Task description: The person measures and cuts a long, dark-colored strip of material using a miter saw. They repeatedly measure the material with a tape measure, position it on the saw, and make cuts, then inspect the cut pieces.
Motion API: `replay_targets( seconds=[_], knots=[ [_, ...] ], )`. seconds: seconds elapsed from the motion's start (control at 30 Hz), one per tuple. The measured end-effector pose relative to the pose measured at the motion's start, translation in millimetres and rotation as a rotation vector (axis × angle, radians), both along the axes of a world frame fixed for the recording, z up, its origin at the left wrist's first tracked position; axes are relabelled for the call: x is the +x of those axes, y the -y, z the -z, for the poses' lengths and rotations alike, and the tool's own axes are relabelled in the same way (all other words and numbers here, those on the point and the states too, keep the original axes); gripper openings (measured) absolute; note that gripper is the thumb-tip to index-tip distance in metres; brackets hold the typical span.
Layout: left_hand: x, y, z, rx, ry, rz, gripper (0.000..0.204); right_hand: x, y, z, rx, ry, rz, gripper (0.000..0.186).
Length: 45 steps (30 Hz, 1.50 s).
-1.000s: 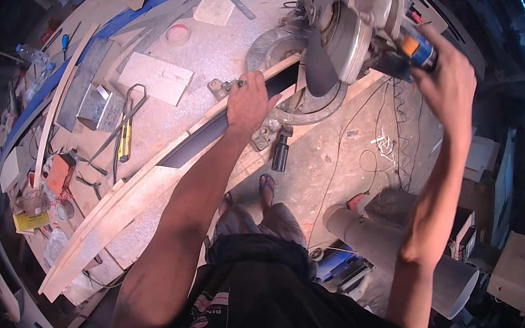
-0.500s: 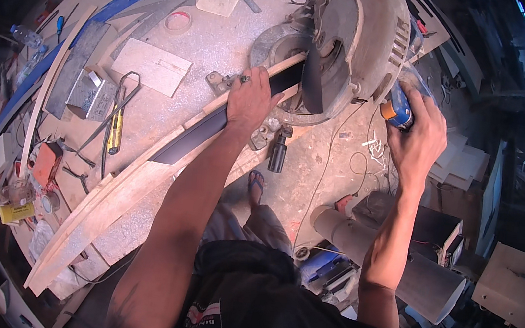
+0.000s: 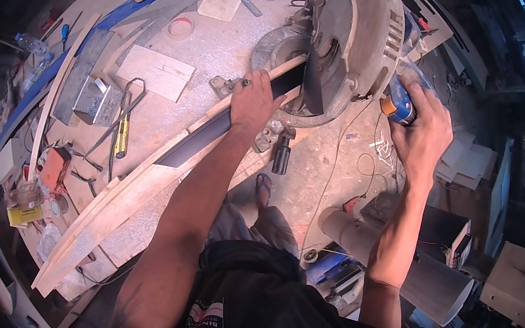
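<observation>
My left hand (image 3: 254,102) is closed over a flat black strip (image 3: 196,142) and the long wooden strip (image 3: 141,178) along its far side, thumb stretched toward the saw. The black strip's far end lies in front of the dark round blade (image 3: 314,81) of a dusty mitre saw (image 3: 376,43). Whether the blade touches the strip, I cannot tell. My right hand (image 3: 427,134) is wrapped around the blue saw handle (image 3: 401,108) with an orange-yellow end, to the right of the blade guard. A metal clamp (image 3: 222,85) sits just beyond my left hand.
Across the bench lie a pale board (image 3: 155,72), a tape roll (image 3: 180,27), a yellow cutter knife (image 3: 122,137), a metal box (image 3: 97,101) and an orange block (image 3: 53,166). A black-handled part (image 3: 282,155) juts from the saw's front. A cable (image 3: 337,154) and a large tube (image 3: 435,289) are below right.
The whole view has shifted slightly, so the scene sits a little farther right. Both hands keep their hold, and the saw and strips show no clear movement.
</observation>
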<state>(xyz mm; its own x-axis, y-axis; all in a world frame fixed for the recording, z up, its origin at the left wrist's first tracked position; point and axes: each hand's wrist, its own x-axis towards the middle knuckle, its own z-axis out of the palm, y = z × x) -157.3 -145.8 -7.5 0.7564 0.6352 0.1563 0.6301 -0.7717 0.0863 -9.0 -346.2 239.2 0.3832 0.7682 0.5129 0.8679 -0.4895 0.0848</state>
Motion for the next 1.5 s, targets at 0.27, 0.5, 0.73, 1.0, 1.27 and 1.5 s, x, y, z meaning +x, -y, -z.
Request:
replay_targets(
  seconds=[0.27, 0.5, 0.73, 1.0, 1.27, 1.5],
  knots=[
    [-0.5, 0.9, -1.3, 0.019, 0.026, 0.005, 0.071, 3.3, -1.7, -2.9, 0.005, -0.015, -0.016, 0.053],
    [-1.1, 1.4, -1.1, 0.015, 0.019, 0.003, 0.076, -0.8, -3.5, -3.2, 0.022, -0.003, -0.006, 0.055],
    [1.1, -0.8, -5.5, -0.088, -0.068, 0.005, 0.081, -6.2, -2.7, 4.3, 0.020, 0.005, 0.047, 0.057],
    [-0.8, -0.6, -3.8, -0.006, -0.018, 0.010, 0.074, -7.2, -2.0, 9.7, 0.042, 0.021, 0.041, 0.059],
    [0.6, -1.1, -3.7, -0.078, -0.039, 0.009, 0.076, 0.0, 0.0, -0.2, -0.032, -0.053, 0.051, 0.056],
    [1.6, 1.4, 0.5, 0.031, 0.000, -0.011, 0.076, -1.2, -2.0, 1.1, 0.017, -0.007, 0.016, 0.059]
  ],
)
